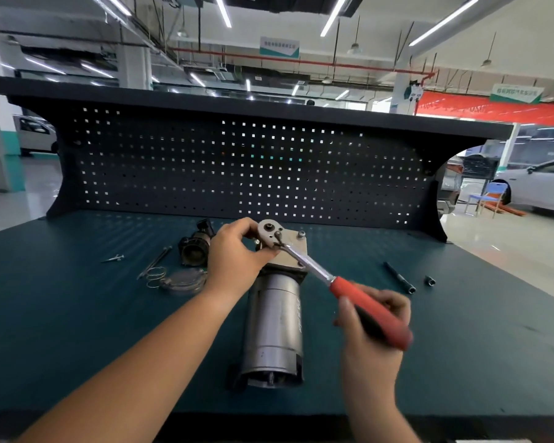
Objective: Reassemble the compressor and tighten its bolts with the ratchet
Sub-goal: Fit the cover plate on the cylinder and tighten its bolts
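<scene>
— Left side?
— The left hand (237,252) grips the end plate of the compressor (275,321), which lies mid-bench (77,314).
— And right?
— The ratchet (304,262) head sits on the plate; the right hand (376,324) is wrapped round its red handle.

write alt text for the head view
A right hand grips a red-handled ratchet set on the end plate of a compressor lying on a green bench, while the left hand holds that plate. Loose parts lie nearby.
</scene>
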### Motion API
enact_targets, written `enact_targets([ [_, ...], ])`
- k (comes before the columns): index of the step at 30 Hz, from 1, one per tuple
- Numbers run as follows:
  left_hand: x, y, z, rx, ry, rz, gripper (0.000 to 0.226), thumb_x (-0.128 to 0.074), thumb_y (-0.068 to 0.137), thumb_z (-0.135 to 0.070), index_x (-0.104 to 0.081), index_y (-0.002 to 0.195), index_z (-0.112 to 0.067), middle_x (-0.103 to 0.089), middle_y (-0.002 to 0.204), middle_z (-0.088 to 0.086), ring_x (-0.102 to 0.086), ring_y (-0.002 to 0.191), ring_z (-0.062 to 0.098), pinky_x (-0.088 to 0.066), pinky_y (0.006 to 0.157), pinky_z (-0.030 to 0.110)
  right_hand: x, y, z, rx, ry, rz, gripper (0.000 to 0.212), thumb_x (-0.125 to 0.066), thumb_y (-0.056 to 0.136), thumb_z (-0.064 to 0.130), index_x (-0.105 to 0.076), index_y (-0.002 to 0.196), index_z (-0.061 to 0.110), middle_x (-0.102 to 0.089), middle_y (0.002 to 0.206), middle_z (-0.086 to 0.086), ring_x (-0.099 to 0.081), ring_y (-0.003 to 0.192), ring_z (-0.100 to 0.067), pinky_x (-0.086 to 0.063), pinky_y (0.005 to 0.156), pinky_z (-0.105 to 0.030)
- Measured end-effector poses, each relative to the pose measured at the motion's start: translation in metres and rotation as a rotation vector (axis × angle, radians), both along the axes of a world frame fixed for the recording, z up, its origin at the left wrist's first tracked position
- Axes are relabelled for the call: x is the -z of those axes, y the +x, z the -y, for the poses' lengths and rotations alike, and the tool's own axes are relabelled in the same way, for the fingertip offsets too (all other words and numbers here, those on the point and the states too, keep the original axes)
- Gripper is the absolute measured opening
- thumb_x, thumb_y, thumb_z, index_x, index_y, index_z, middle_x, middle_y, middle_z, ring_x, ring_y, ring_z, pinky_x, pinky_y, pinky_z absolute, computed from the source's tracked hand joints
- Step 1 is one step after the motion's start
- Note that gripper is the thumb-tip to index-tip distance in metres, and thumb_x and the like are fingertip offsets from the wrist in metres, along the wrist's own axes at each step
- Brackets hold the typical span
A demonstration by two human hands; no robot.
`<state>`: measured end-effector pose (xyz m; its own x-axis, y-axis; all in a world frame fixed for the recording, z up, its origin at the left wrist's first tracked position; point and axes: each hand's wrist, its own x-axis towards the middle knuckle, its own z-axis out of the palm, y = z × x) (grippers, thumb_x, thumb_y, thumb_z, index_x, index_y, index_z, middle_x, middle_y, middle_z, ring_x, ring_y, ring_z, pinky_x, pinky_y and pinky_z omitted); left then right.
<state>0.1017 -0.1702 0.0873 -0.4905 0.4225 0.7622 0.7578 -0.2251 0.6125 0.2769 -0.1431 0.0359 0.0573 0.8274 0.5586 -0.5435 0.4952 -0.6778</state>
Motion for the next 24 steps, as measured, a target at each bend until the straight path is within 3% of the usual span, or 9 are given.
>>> enact_targets([
  [3, 0.0, -0.001, -0.001, -0.03, 0.004, -0.02, 0.033, -0.08, 0.068, -0.012, -0.056, 0.062, -0.034, -0.057, 0.065, -0.019, -0.047, 0.064, 0.001, -0.033, 0.059, 0.024, 0.013, -0.009, 0.03, -0.012, 0.008, -0.012, 0.031, -0.076, 0.058, 0.035, -0.062, 0.086, 0.037, -0.069, 0.089, 0.005, -0.063, 0.076, -0.026, -0.052, 0.073, -0.035],
  [5, -0.002, -0.002, 0.001, -0.011, -0.015, -0.032, 0.038, -0.079, 0.069, -0.009, -0.056, 0.061, -0.038, -0.057, 0.064, -0.021, -0.051, 0.067, 0.0, -0.034, 0.062, 0.022, 0.016, -0.012, 0.037, -0.033, -0.079, -0.024, 0.032, -0.078, 0.054, 0.034, -0.065, 0.083, 0.038, -0.069, 0.086, 0.007, -0.064, 0.071, -0.017, -0.054, 0.066, -0.024],
  [7, -0.004, -0.005, 0.003, 0.026, -0.051, -0.053, 0.035, -0.078, 0.07, -0.009, -0.059, 0.062, -0.038, -0.059, 0.067, -0.02, -0.053, 0.07, -0.003, -0.036, 0.063, 0.016, 0.013, -0.014, 0.034, -0.094, -0.23, -0.113, 0.032, -0.082, 0.056, 0.02, -0.069, 0.08, 0.035, -0.068, 0.076, 0.005, -0.062, 0.06, -0.009, -0.051, 0.056, -0.017],
  [9, -0.008, -0.009, 0.005, 0.084, -0.1, -0.06, 0.028, -0.078, 0.073, -0.013, -0.063, 0.065, -0.035, -0.062, 0.069, -0.017, -0.054, 0.07, -0.007, -0.037, 0.063, 0.009, 0.002, -0.014, 0.02, -0.233, -0.378, -0.275, 0.025, -0.078, 0.067, 0.009, -0.07, 0.085, 0.025, -0.068, 0.069, 0.004, -0.06, 0.054, -0.005, -0.048, 0.052, -0.014],
  [11, -0.015, -0.013, 0.005, 0.167, -0.166, -0.032, 0.02, -0.077, 0.076, -0.016, -0.067, 0.07, -0.033, -0.067, 0.07, -0.016, -0.056, 0.068, -0.01, -0.04, 0.064, 0.006, -0.016, -0.013, -0.005, -0.336, -0.443, -0.397, 0.017, -0.062, 0.084, 0.006, -0.066, 0.095, 0.018, -0.067, 0.066, 0.006, -0.058, 0.051, -0.002, -0.048, 0.052, -0.012],
  [15, -0.023, -0.021, 0.004, 0.305, -0.275, -0.005, 0.009, -0.074, 0.079, -0.022, -0.072, 0.08, -0.031, -0.071, 0.082, -0.017, -0.06, 0.074, -0.01, -0.043, 0.07, 0.005, -0.064, -0.021, -0.066, -0.465, -0.502, -0.257, 0.003, -0.058, 0.092, 0.01, -0.058, 0.091, 0.012, -0.064, 0.067, 0.002, -0.053, 0.046, -0.001, -0.047, 0.048, -0.014],
  [19, -0.022, -0.028, 0.003, 0.362, -0.325, 0.012, 0.005, -0.072, 0.08, -0.03, -0.073, 0.084, -0.031, -0.073, 0.088, -0.01, -0.063, 0.082, -0.002, -0.048, 0.078, 0.014, -0.083, -0.029, -0.105, -0.657, -0.51, -0.048, 0.007, -0.054, 0.093, 0.012, -0.06, 0.089, 0.011, -0.065, 0.077, -0.003, -0.051, 0.042, -0.001, -0.047, 0.045, -0.015],
  [24, -0.005, -0.021, 0.003, 0.325, -0.209, 0.057, 0.01, -0.065, 0.087, -0.022, -0.07, 0.087, -0.031, -0.072, 0.088, -0.016, -0.064, 0.087, -0.002, -0.047, 0.08, 0.012, -0.06, -0.019, -0.102, -0.742, -0.429, -0.166, 0.014, -0.048, 0.095, 0.01, -0.061, 0.101, 0.011, -0.073, 0.078, 0.001, -0.062, 0.053, -0.001, -0.05, 0.05, -0.013],
])
